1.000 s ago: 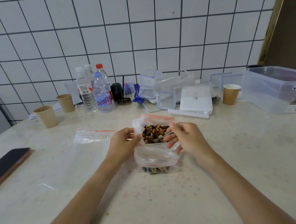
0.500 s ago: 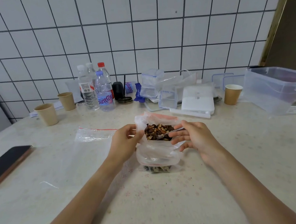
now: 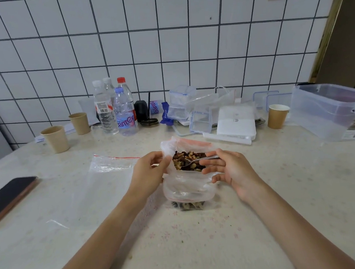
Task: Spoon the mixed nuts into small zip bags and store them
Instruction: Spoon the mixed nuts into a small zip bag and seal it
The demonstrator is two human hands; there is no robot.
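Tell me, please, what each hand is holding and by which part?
Left hand pinches the nut bag's left rim; right hand holds the spoon by its handle.

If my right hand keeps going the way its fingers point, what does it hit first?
Probably the nuts in the open bag: the right hand points left, spoon leading. Depth is uncertain.

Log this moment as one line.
left hand: holds nut bag rim | right hand: holds spoon in nuts | small zip bag: flat, unfilled
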